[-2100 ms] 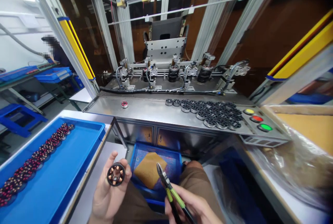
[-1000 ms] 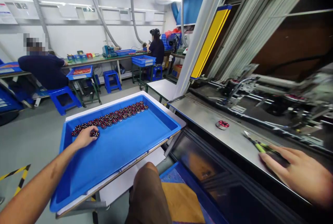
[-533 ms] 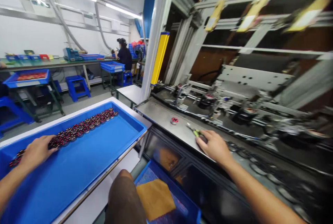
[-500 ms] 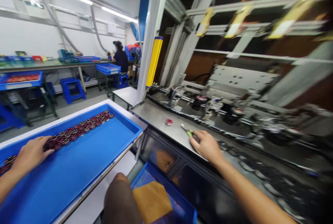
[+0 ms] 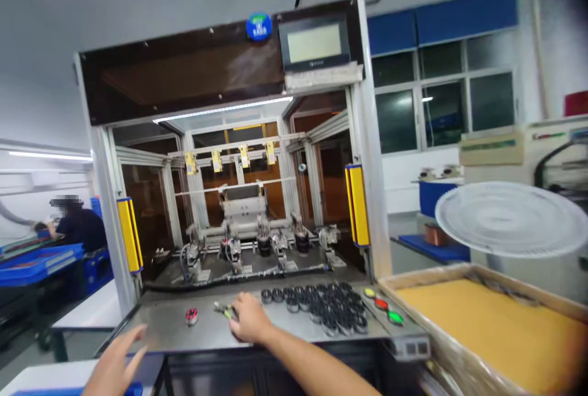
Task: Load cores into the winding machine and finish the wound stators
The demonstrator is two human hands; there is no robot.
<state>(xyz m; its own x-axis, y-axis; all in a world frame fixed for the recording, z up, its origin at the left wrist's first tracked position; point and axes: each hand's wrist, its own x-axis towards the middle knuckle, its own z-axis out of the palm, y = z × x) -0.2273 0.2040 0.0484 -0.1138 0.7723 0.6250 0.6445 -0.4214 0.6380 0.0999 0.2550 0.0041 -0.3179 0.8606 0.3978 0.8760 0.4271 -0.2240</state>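
Observation:
My right hand (image 5: 250, 317) rests on the metal ledge (image 5: 158, 322) of the machine, its fingers wrapped round green-handled cutters (image 5: 225, 309) whose tip points left. A small round part with red windings (image 5: 192, 316) sits on the ledge, left of the cutters. Many black rings (image 5: 340, 307) stand in rows to the right of my right hand. At the lower left, my left hand (image 5: 114, 362) is raised in the air with thumb and fingers apart, nothing between them.
Yellow, red and green buttons (image 5: 381, 303) line the ledge's right end. Beyond are an open box with a yellow sheet (image 5: 487, 322) and a clear round disc (image 5: 509, 218). Machine fixtures (image 5: 264, 243) stand behind the ledge. A person (image 5: 80, 224) sits far left.
The view has swung right and up onto the machine. My left hand has left the coil row in the blue tray and opened. My right hand still holds the cutters on the ledge.

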